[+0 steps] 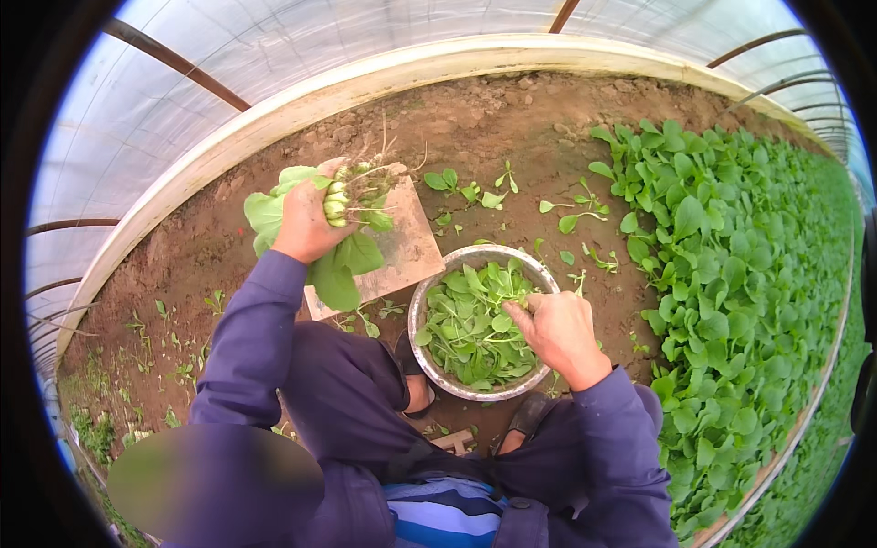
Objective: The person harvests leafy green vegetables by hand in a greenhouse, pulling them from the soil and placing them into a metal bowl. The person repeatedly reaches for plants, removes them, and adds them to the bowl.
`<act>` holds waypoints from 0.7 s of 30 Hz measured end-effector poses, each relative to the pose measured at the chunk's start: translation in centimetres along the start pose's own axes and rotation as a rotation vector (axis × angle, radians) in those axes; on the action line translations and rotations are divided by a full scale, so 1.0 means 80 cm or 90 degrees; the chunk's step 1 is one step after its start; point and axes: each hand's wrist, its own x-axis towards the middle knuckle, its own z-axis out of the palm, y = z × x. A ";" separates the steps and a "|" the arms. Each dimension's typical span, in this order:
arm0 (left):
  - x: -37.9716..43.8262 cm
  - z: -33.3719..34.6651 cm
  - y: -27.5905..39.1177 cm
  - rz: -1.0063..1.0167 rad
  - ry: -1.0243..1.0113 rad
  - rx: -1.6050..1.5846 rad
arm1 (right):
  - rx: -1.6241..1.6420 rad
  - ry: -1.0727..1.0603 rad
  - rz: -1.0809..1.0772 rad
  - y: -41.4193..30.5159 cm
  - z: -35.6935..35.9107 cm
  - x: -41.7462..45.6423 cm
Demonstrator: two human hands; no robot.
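Observation:
A bunch of leafy greens [336,202], with pale stems and soil-covered roots, is gripped in my left hand [312,216] above a flat board [404,240]. The roots point up and right, while the broad leaves hang below and to the left. My right hand [562,332] is over the right side of a round metal basin [419,342], its thumb and fingers drawn together at the loose green leaves [473,329] inside. Whether a leaf is pinched between those fingertips is hard to tell. The basin rests on the soil between my feet.
Dense rows of growing greens [726,274] fill the right side. Loose seedlings [582,212] lie on the bare soil beyond the basin. A pale low border [384,75] curves along the plastic greenhouse wall [329,41]. Near my feet is a small wooden piece [453,440].

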 end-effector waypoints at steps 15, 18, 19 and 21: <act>0.083 0.195 -0.086 -0.198 -0.724 0.120 | 0.032 -0.064 -0.185 0.012 0.055 0.009; 0.092 0.196 -0.059 -0.161 -0.664 -0.005 | 0.041 -0.058 -0.181 0.018 0.056 0.011; 0.088 0.197 -0.066 -0.161 -0.649 -0.032 | 0.040 -0.062 -0.184 0.017 0.056 0.011; 0.087 0.196 -0.074 -0.109 -0.601 0.032 | 0.035 -0.067 -0.188 0.020 0.061 0.012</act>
